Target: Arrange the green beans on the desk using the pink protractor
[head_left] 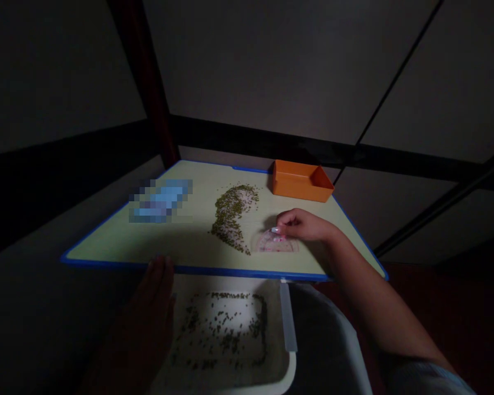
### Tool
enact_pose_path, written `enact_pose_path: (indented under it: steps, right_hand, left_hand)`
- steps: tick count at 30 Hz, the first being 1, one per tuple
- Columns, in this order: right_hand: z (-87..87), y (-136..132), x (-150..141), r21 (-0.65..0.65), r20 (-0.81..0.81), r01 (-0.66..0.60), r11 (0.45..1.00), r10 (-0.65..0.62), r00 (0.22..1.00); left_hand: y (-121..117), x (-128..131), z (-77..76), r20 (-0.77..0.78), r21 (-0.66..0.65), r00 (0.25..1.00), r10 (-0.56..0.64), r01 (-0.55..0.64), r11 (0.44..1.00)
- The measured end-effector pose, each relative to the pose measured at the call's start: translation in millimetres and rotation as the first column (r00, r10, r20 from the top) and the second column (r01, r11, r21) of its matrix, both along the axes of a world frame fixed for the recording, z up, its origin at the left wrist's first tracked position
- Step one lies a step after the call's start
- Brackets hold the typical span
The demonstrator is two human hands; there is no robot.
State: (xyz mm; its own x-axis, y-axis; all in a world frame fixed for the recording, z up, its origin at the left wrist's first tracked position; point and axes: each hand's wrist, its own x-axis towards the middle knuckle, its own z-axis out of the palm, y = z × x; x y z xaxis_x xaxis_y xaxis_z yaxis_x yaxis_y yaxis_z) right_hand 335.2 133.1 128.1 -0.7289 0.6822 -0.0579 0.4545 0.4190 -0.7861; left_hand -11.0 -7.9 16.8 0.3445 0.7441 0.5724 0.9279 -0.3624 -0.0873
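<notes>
My right hand (301,225) is closed at the top of a clear half-round protractor (278,244), pinching it between thumb and fingertips. The protractor lies low over the pale board (115,241), just right of a curved heap of small green beans or seeds (229,216). In deep shadow, my left hand (156,299) has its fingers stretched out, the tips at the board's blue front edge. That hand is beside a white plastic tub (287,373) below the board, with many of the same small grains scattered on its bottom. Part of the tub's left side is hidden by the hand.
An orange open box (302,189) stands at the board's back right corner. A blurred-out blue item (160,200) lies on the board's left part. Behind the board rises a panelled wall (251,66), with a dark red post (142,71) at the left.
</notes>
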Motion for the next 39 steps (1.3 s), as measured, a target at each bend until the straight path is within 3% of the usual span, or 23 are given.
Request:
enact_pose_path:
  steps: [2, 4, 9, 12, 16, 23, 28, 31, 39]
  right_hand:
    - [-5.7, -3, -9, -0.011, -0.008, -0.058, 0.998, 0.058, 0.998]
    - [-9.4, -6, -20, 0.059, -0.003, -0.095, 0.994, 0.095, 0.995]
    - [-7.7, -8, -26, 0.265, 0.085, -0.025, 0.964, 0.002, 0.996]
    - [-2.1, -8, -18, 0.283, 0.129, 0.035, 0.959, -0.074, 0.989]
    - [4.8, -8, -10, 0.309, 0.142, 0.137, 0.941, -0.188, 0.972]
    - [10.0, -3, 4, 0.208, -0.016, 0.361, 0.909, -0.365, 0.931]
    - [6.3, -2, 5, 0.101, 0.013, 0.225, 0.969, -0.228, 0.974]
    - [3.0, -4, -3, 0.099, 0.044, 0.155, 0.983, -0.160, 0.986]
    - [8.9, -7, -14, 0.314, 0.222, 0.247, 0.917, -0.324, 0.920]
  left_hand:
    - [2, 1, -0.2, 0.003, -0.004, 1.000, 0.016, -0.016, 1.000]
    - [2, 1, 0.1, 0.004, -0.012, 1.000, 0.018, -0.018, 1.000]
    - [5, -6, -0.5, -0.009, -0.012, 1.000, -0.020, 0.020, 1.000]
    - [7, -9, -3.8, -0.002, 0.001, 1.000, -0.015, 0.015, 1.000]
    - [8, -12, -8.0, 0.032, -0.082, 0.999, 0.017, -0.014, 0.996]
    - [11, -15, -11.4, 0.064, -0.127, 0.998, 0.013, -0.005, 0.992]
    - [13, -13, -11.6, 0.070, -0.134, 0.997, 0.040, -0.030, 0.990]
    - [14, -13, -12.9, 0.069, -0.143, 0.997, 0.026, -0.016, 0.990]
    - [16, -12, -15.2, 0.063, -0.070, 0.998, -0.008, 0.012, 0.998]
